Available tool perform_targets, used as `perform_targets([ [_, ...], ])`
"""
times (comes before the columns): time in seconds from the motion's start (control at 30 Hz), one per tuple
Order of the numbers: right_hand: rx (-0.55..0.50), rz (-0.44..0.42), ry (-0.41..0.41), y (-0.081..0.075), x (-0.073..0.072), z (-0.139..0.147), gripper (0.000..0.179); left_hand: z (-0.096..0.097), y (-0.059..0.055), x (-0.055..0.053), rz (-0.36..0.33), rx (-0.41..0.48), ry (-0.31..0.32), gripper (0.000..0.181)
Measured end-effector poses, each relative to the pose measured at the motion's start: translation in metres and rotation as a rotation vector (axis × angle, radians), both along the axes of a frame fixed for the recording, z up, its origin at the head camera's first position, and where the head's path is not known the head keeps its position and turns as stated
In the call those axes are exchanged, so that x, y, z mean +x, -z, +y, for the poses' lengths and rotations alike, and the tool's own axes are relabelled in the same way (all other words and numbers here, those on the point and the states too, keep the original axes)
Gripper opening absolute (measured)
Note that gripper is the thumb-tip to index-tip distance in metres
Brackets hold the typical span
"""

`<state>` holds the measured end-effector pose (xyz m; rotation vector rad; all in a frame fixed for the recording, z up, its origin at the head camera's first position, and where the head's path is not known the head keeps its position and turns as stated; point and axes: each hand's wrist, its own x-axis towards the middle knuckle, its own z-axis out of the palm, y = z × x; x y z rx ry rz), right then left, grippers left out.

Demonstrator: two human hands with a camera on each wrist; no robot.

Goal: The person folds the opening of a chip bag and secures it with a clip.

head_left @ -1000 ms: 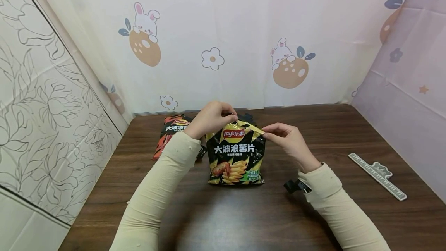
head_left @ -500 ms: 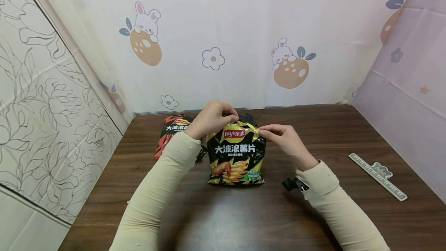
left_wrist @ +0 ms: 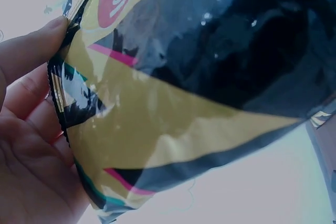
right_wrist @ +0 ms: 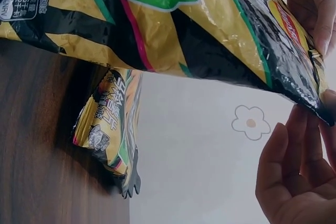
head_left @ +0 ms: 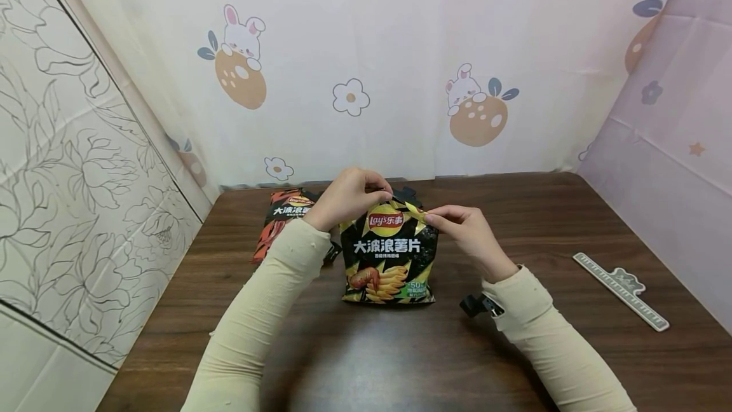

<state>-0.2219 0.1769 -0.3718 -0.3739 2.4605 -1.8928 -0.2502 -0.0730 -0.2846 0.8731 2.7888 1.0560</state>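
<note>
A black and yellow potato chip bag (head_left: 390,272) stands upright in the middle of the table, its printed front toward me. My left hand (head_left: 349,199) pinches its top edge near the middle; in the left wrist view the thumb (left_wrist: 50,35) presses on the crimped seal, with the other fingers behind it. With thumb and index finger, my right hand (head_left: 471,231) pinches the bag's top right corner, where the yellow edge strip bends. In the right wrist view both hands grip the bag's top edge close together.
A red and black chip bag (head_left: 278,222) lies behind my left forearm. Another black and gold chip bag (right_wrist: 107,121) stands behind the held one. A pale ruler-shaped clip (head_left: 623,291) lies at the right. A patterned curtain (head_left: 389,132) hangs behind the table.
My right hand has moved slightly left with the bag's corner, and the yellow top strip bends more. My left hand has stayed nearly still.
</note>
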Motion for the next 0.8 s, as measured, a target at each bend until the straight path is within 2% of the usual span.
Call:
perform_targets([
  [0.27, 0.032, 0.041, 0.015, 0.001, 0.000, 0.000, 0.036, 0.000, 0.001, 0.002, 0.031, 0.004, 0.002, 0.014],
  [0.5, 0.005, 0.023, -0.002, 0.000, 0.000, 0.001, 0.036, 0.001, 0.002, 0.003, 0.055, -0.003, 0.008, 0.014],
  [0.8, 0.101, 0.099, -0.030, -0.002, 0.001, 0.013, 0.033, 0.001, 0.002, 0.004, 0.049, -0.014, -0.007, 0.015],
])
